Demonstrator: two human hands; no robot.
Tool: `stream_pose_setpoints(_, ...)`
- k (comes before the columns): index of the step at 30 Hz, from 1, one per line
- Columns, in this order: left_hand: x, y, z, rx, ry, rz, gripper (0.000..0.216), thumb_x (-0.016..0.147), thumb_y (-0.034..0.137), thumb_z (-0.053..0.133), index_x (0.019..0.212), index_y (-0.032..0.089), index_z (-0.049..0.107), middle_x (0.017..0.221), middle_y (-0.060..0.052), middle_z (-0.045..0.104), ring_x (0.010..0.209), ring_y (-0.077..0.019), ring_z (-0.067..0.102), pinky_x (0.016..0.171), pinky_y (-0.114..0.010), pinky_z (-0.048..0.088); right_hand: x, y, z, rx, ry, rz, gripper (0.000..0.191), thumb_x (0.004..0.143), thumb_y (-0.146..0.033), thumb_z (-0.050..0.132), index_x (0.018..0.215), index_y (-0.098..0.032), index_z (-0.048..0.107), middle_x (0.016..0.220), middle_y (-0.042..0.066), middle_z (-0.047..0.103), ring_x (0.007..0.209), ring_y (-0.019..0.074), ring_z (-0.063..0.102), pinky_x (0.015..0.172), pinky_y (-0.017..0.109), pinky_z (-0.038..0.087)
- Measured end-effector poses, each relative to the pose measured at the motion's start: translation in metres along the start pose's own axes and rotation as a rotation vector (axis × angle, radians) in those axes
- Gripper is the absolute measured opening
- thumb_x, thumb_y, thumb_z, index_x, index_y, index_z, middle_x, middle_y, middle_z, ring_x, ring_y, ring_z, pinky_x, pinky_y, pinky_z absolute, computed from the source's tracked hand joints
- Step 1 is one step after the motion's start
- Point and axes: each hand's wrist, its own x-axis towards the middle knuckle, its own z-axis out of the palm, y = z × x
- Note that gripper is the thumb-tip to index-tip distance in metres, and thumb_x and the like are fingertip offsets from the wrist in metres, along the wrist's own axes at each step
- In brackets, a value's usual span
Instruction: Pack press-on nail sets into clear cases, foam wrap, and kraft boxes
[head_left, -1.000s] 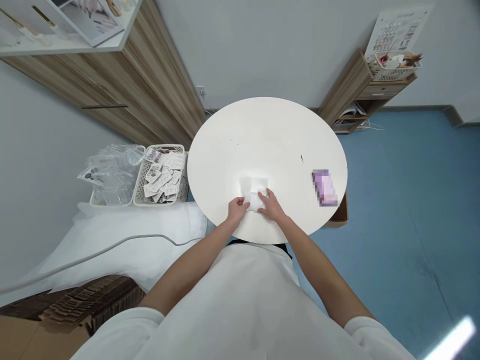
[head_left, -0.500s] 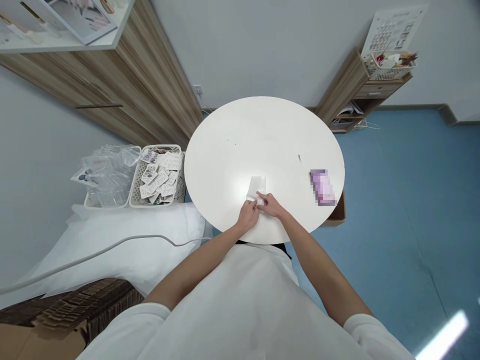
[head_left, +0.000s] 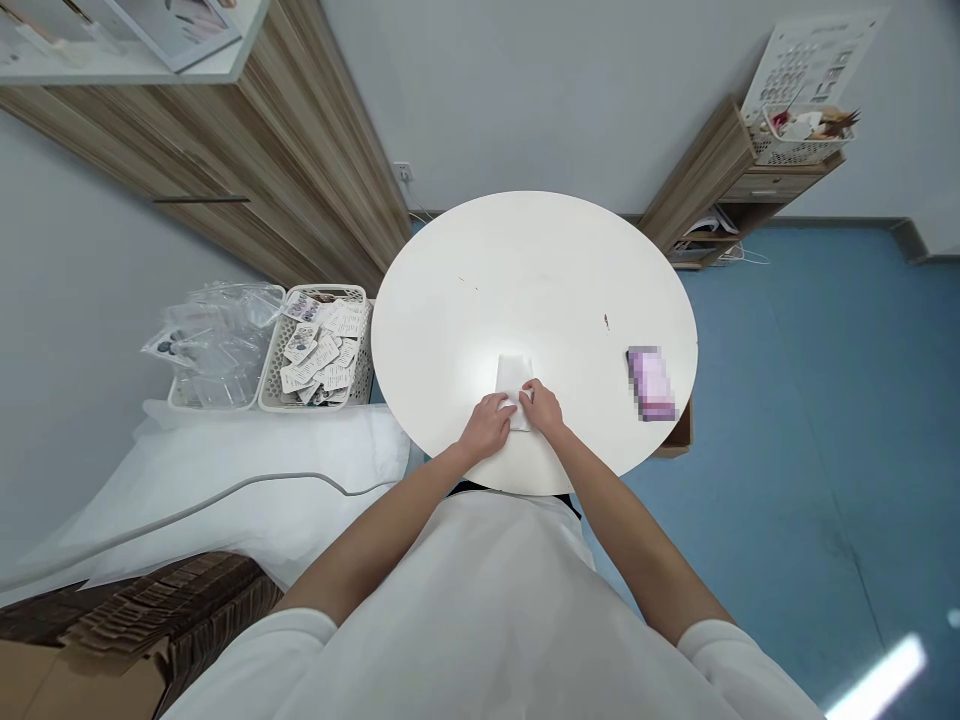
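Observation:
A small white folded sheet (head_left: 514, 370), whose material I cannot make out, lies on the near part of the white round table (head_left: 525, 260). It has a crease across its middle and its far half is uncovered. My left hand (head_left: 487, 425) is at its left edge, the fingers bent and the thumb and fingertips gripping its near part. From the right side, my right hand (head_left: 541, 408) pinches the same sheet near the crease. A narrow strip of the sheet shows between the two hands.
To the right on the table lies a pixelated purple phone-shaped thing (head_left: 651, 385). A white basket of printed cards (head_left: 319, 350) and a basket of clear plastic bags (head_left: 221, 345) stand left. A brown box (head_left: 679, 430) is under the table's right edge.
My hands have moved apart; earlier the fingers met over the sheet. My left hand has shifted left and its fingers have spread a little. The view has shifted slightly.

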Motion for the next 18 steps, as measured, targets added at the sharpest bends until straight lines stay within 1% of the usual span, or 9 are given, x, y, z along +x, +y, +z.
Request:
stream_pose_setpoints(3, 0.002, -0.007, -0.005, 0.068, -0.02, 0.1, 0.03, 0.082, 0.018, 0.035, 0.108, 0.02, 0.051, 0.125, -0.01, 0.041, 0.12, -0.0231, 0.033, 0.096, -0.041, 0.03, -0.009, 0.006, -0.002, 0.005, 0.032, -0.082, 0.034, 0.084, -0.035, 0.034, 0.114, -0.02, 0.04, 0.091, 0.005, 0.056, 0.075, 0.0164, 0.055, 0.06, 0.029, 0.043)
stream_pose_setpoints(5, 0.002, -0.008, -0.007, 0.103, -0.031, 0.112, 0.031, 0.083, 0.019, 0.035, 0.11, 0.021, 0.05, 0.132, -0.009, 0.036, 0.126, -0.0241, 0.025, 0.099, -0.043, 0.026, -0.02, 0.013, -0.005, -0.044, 0.078, -0.219, 0.041, 0.085, -0.035, 0.031, 0.123, -0.019, 0.033, 0.109, 0.01, 0.05, 0.087, 0.0183, 0.054, 0.067, 0.032, 0.046)
stream_pose_setpoints(6, 0.002, -0.008, -0.007, 0.11, -0.041, 0.114, 0.031, 0.083, 0.019, 0.035, 0.11, 0.021, 0.05, 0.134, -0.008, 0.034, 0.127, -0.0244, 0.023, 0.1, -0.044, 0.024, -0.025, 0.017, -0.007, -0.092, 0.096, -0.307, 0.045, 0.085, -0.037, 0.031, 0.126, -0.019, 0.03, 0.119, 0.013, 0.044, 0.095, 0.0201, 0.052, 0.072, 0.034, 0.046)
stream_pose_setpoints(7, 0.002, -0.008, -0.007, 0.111, -0.056, 0.118, 0.031, 0.083, 0.019, 0.035, 0.11, 0.021, 0.049, 0.135, -0.007, 0.034, 0.128, -0.0244, 0.021, 0.101, -0.045, 0.022, -0.029, 0.021, -0.009, -0.154, 0.096, -0.402, 0.048, 0.084, -0.039, 0.033, 0.128, -0.019, 0.029, 0.127, 0.013, 0.037, 0.104, 0.0227, 0.048, 0.077, 0.036, 0.045)
stream_pose_setpoints(9, 0.004, -0.009, -0.006, 0.096, -0.091, 0.125, 0.032, 0.083, 0.019, 0.035, 0.113, 0.022, 0.047, 0.135, -0.007, 0.034, 0.129, -0.0248, 0.02, 0.101, -0.048, 0.02, -0.034, 0.029, -0.01, -0.277, 0.049, -0.572, 0.057, 0.081, -0.044, 0.041, 0.13, -0.019, 0.027, 0.136, 0.013, 0.027, 0.117, 0.0281, 0.036, 0.087, 0.042, 0.04)
stream_pose_setpoints(11, 0.007, -0.011, -0.005, 0.063, -0.12, 0.118, 0.037, 0.082, 0.018, 0.034, 0.118, 0.021, 0.043, 0.135, -0.007, 0.035, 0.129, -0.0255, 0.019, 0.1, -0.051, 0.021, -0.034, 0.034, -0.007, -0.36, -0.014, -0.688, 0.066, 0.077, -0.042, 0.048, 0.133, -0.017, 0.024, 0.14, 0.013, 0.022, 0.125, 0.0311, 0.024, 0.094, 0.046, 0.034)
stream_pose_setpoints(14, 0.011, -0.015, -0.004, -0.013, -0.131, 0.132, 0.041, 0.081, 0.016, 0.036, 0.122, 0.018, 0.039, 0.133, -0.009, 0.037, 0.129, -0.0253, 0.02, 0.099, -0.049, 0.025, -0.029, 0.034, 0.002, -0.41, -0.029, -0.747, 0.066, 0.078, -0.03, 0.048, 0.134, -0.01, 0.019, 0.14, 0.015, 0.022, 0.129, 0.0305, 0.016, 0.101, 0.048, 0.026)
stream_pose_setpoints(16, 0.011, -0.017, -0.003, -0.066, -0.113, 0.166, 0.04, 0.079, 0.014, 0.037, 0.119, 0.015, 0.041, 0.131, -0.011, 0.038, 0.128, -0.0244, 0.021, 0.101, -0.046, 0.026, -0.028, 0.033, 0.007, -0.426, -0.015, -0.747, 0.06, 0.08, -0.021, 0.042, 0.134, -0.007, 0.019, 0.138, 0.016, 0.026, 0.13, 0.029, 0.016, 0.102, 0.047, 0.024)
stream_pose_setpoints(18, 0.007, -0.017, -0.004, -0.109, -0.096, 0.196, 0.039, 0.077, 0.013, 0.038, 0.115, 0.014, 0.043, 0.128, -0.012, 0.04, 0.126, -0.0237, 0.025, 0.102, -0.045, 0.026, -0.034, 0.032, 0.01, -0.445, -0.026, -0.743, 0.06, 0.078, -0.016, 0.041, 0.133, -0.006, 0.02, 0.137, 0.017, 0.028, 0.129, 0.0293, 0.018, 0.102, 0.047, 0.024)
